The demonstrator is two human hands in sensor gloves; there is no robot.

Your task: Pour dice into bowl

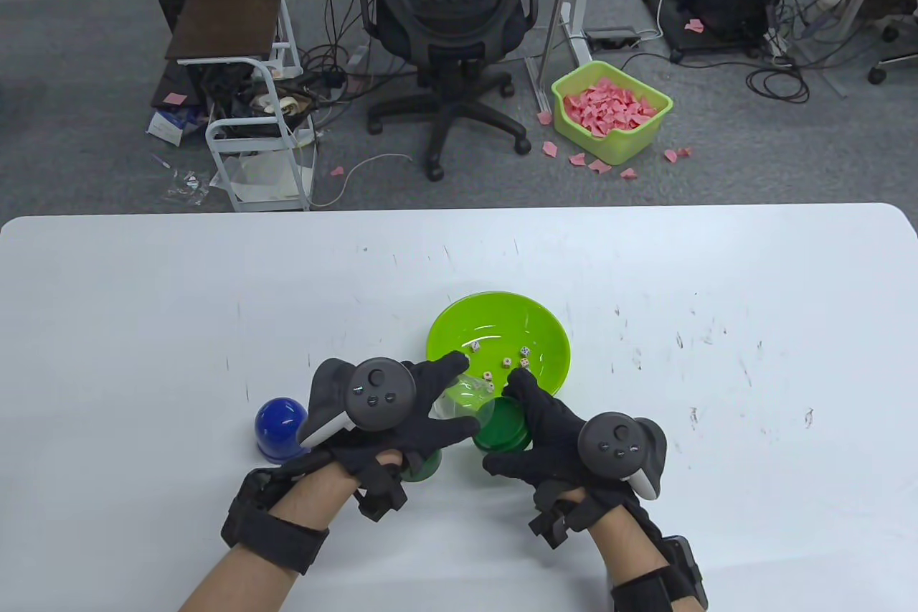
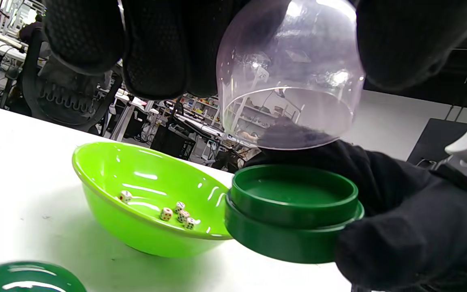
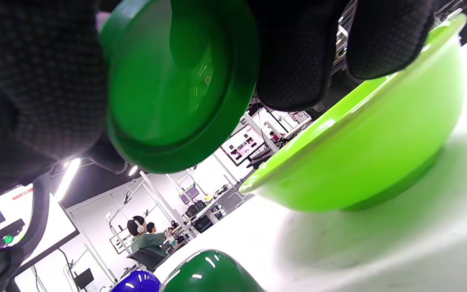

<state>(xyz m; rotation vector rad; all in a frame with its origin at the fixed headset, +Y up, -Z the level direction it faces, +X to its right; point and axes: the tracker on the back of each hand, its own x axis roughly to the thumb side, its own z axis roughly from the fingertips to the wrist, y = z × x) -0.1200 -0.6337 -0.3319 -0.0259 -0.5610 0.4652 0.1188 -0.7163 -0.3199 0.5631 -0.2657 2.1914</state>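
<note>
The table (image 1: 143,296) is wide and white, with plenty of bare surface beyond both hands and out to either side, and its far edge is well away from the work. Just ahead of the hands sits the bowl (image 1: 545,332), bright green and upright, its near rim almost under the fingertips. The left hand (image 1: 401,411) grips a clear dome (image 2: 290,77), mouth down and empty as far as I can see, fingers wrapped over its top. The right hand (image 1: 566,432) holds the green base (image 2: 294,211), fingers curled around its rim and thumb at the side; its tray looks empty too. The dome hangs right above the base, not quite touching it. Behind the left hand stand a blue dome (image 1: 281,429) and a green dome (image 3: 211,271), close together near the wrist. Smallest of all, the dice (image 2: 175,213) lie loose on the bowl's floor, five or so.

To my eye the pouring itself is done, since the dice are in the bowl. What's left seems to be closing up: lowering the dome squarely onto the base and setting the pair down. There's free room to the right of the right hand for that; the left side is more crowded by the two domes
</note>
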